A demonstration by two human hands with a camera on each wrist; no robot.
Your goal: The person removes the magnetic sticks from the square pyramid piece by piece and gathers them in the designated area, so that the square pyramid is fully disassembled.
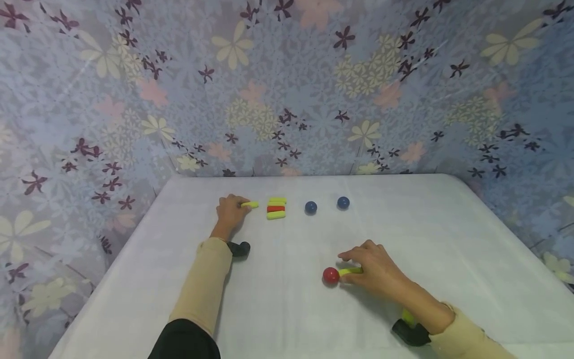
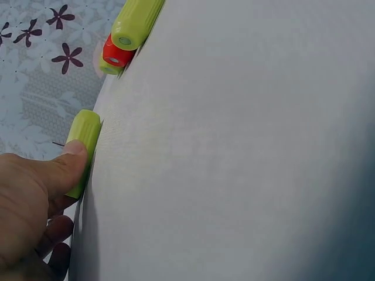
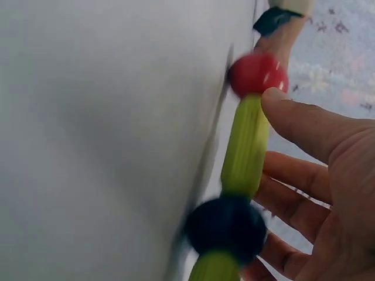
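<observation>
My left hand (image 1: 230, 210), at the far left of the white table, pinches a yellow-green rod (image 2: 87, 129) between thumb and fingers. Just right of it lies a small row of rods: a yellow-green rod (image 1: 275, 215), a red rod (image 1: 275, 209) and another yellow-green rod (image 1: 277, 199). My right hand (image 1: 378, 271) is at a joined piece nearer the front. That piece has a red ball (image 3: 258, 74), a yellow-green rod (image 3: 244, 146), a blue ball (image 3: 227, 227) and a further rod (image 3: 215, 268). The thumb touches where ball and rod meet; the other fingers spread loosely behind.
Two loose blue balls, one nearer (image 1: 311, 208) and one farther right (image 1: 343, 202), sit toward the back of the table (image 1: 278, 279). A floral cloth (image 1: 287, 89) hangs behind the table's far edge. Dark camera mounts are worn at both wrists.
</observation>
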